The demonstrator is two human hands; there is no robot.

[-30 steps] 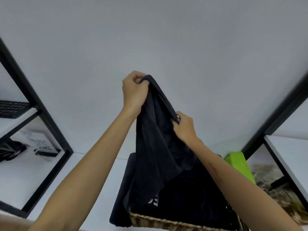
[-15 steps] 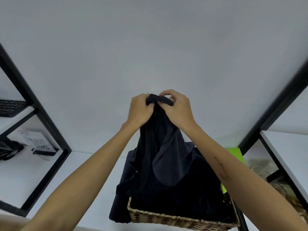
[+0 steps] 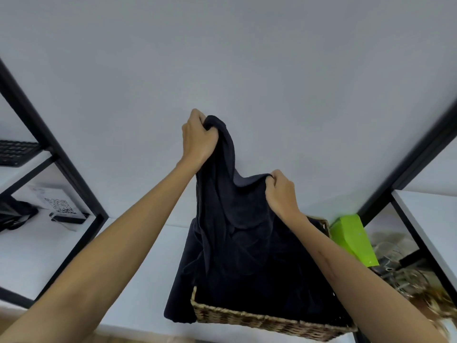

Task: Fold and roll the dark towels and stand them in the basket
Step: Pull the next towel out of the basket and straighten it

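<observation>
In the head view, the left hand (image 3: 197, 137) is raised high and its fingers are clenched around the top corner of a dark towel (image 3: 222, 206). The right hand (image 3: 282, 191) is lower and to the right, and it pinches the upper edge of the same towel between curled fingers and thumb. The towel hangs down from both hands, with a sagging edge between them, and its lower part goes down into the basket (image 3: 259, 320).

The basket is woven, of a light brown colour, and it stands on the white tabletop (image 3: 138, 256) in front of the person. Inside it there is more dark cloth, a loose heap that fills the basket; I cannot tell how many pieces are there. One piece of dark cloth (image 3: 180, 293) hangs over the left wall of the basket and lies down its outside.

Just beside the basket on the right stands a bright green box (image 3: 353, 241), tilted. On the left, behind a black frame (image 3: 61, 159), a shelf carries a keyboard (image 3: 17, 152), and below it stands a card with a QR code (image 3: 59, 205).
</observation>
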